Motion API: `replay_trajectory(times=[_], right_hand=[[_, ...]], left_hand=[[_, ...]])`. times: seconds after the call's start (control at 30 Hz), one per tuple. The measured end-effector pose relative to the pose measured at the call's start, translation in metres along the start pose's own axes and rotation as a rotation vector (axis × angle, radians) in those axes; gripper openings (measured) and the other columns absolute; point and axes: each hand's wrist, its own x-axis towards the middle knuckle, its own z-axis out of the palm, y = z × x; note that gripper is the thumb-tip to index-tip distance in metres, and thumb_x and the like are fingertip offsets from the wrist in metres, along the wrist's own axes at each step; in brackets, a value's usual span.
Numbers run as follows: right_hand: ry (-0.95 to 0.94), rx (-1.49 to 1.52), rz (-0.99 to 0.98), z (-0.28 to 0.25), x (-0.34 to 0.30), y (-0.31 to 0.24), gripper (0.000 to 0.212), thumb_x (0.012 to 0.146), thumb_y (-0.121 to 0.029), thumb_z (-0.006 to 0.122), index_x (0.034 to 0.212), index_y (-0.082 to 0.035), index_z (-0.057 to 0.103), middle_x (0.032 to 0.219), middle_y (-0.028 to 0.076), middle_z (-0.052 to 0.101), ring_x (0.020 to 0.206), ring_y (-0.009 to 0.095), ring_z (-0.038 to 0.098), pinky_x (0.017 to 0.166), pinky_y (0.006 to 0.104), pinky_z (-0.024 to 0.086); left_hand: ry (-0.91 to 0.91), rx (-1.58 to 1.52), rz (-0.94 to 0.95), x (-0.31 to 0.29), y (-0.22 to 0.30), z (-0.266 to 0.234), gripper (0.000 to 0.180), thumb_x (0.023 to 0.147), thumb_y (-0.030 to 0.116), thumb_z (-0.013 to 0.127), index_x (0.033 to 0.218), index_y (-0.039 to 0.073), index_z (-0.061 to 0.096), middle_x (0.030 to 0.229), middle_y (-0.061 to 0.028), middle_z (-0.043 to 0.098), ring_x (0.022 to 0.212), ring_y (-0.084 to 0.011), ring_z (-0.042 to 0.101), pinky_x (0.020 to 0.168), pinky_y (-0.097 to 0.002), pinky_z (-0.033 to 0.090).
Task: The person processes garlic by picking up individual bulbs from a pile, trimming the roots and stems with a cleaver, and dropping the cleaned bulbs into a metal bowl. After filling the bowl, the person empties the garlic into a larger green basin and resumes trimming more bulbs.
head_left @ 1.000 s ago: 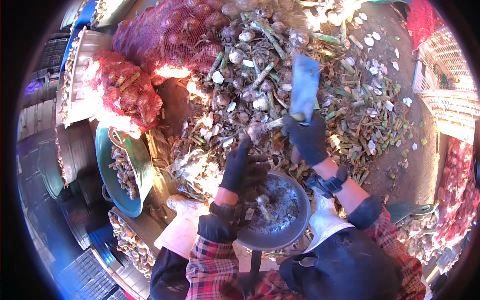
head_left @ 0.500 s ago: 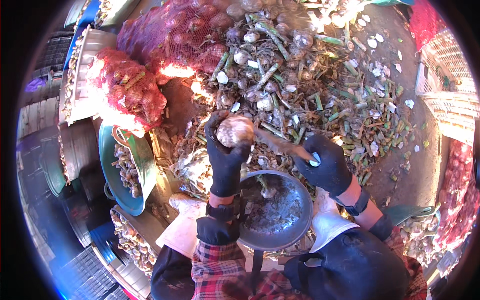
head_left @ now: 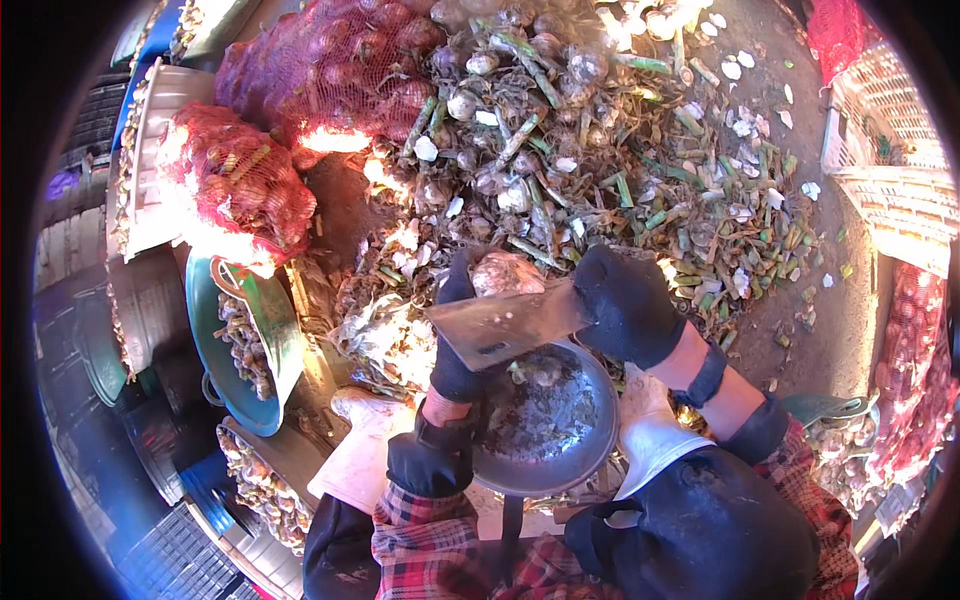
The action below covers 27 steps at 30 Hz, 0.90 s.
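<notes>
In my black-gloved left hand (head_left: 455, 368) is a pale round garlic bulb (head_left: 508, 272), gripped from its left side. My right hand (head_left: 632, 308), gloved in black too, is closed round the handle of a broad-bladed cleaver (head_left: 505, 325). The blade lies across the near side of the bulb and hides part of my left hand. I cannot tell whether it touches the bulb. Below both hands is a dark round pan (head_left: 612, 425) with dirt and scraps in it. Beyond my hands spreads a heap of garlic bulbs and cut stalks (head_left: 540, 130).
Red mesh sacks (head_left: 330, 75) stand at far left, one smaller sack (head_left: 240, 185) nearer. A teal basin (head_left: 205, 345) holds small pieces. At right are a pale plastic crate (head_left: 890, 185) and another red mesh sack (head_left: 910, 370). White boots (head_left: 375, 440) flank the pan.
The cleaver has swung left and its broad face now lies over the near side of the bulb. My left hand and the bulb have moved slightly nearer and right.
</notes>
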Motion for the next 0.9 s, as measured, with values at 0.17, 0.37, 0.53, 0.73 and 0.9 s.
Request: replay_trajectory(times=[0.17,0.37,0.53,0.73,0.9], right_hand=[[0.082,0.078,0.002,0.025,-0.012,0.022,0.027,0.064,-0.017,0.069,0.082,-0.007,0.053,0.075,0.011,0.051,0.058,0.030,0.057,0.048,0.0401,0.045],[0.062,-0.232,0.347,0.049,-0.049,0.093,0.013,0.072,-0.018,0.064,0.077,-0.008,0.057,0.069,0.014,0.058,0.062,0.034,0.059,0.052,0.0410,0.048],[0.285,0.036,0.474,0.035,-0.028,0.049,0.011,0.073,-0.012,0.064,0.071,-0.004,0.057,0.059,0.014,0.057,0.053,0.034,0.058,0.049,0.0397,0.046],[0.323,0.381,0.477,0.038,-0.015,0.003,0.011,0.075,-0.009,0.065,0.073,-0.002,0.057,0.059,0.015,0.055,0.051,0.030,0.058,0.048,0.0366,0.044],[0.289,0.458,0.460,0.052,-0.014,-0.002,0.010,0.073,-0.007,0.066,0.076,-0.003,0.057,0.067,0.017,0.058,0.060,0.034,0.060,0.054,0.0368,0.046]], left_hand=[[-0.187,0.526,0.332,0.000,0.010,0.005,0.025,0.067,0.029,0.075,0.089,0.018,0.070,0.084,0.0018,0.069,0.087,-0.0197,0.063,0.087,-0.0396,0.049],[-0.268,0.125,-0.101,-0.012,0.057,0.022,0.061,0.058,0.025,0.080,0.107,0.000,0.054,0.091,-0.0071,0.065,0.088,-0.0159,0.061,0.080,-0.0315,0.049],[0.187,0.249,0.046,0.001,0.034,-0.009,0.053,0.073,0.023,0.076,0.116,0.002,0.052,0.097,-0.0058,0.061,0.091,-0.0151,0.059,0.081,-0.0269,0.049],[0.340,-0.782,-0.089,-0.011,0.016,0.014,0.043,0.083,0.012,0.061,0.120,0.000,0.043,0.108,-0.0132,0.056,0.108,-0.0272,0.056,0.104,-0.0455,0.042],[0.250,-1.141,-0.133,-0.022,0.011,0.039,0.051,0.073,0.015,0.069,0.115,0.000,0.044,0.107,-0.0108,0.053,0.101,-0.0233,0.056,0.103,-0.0396,0.042]])
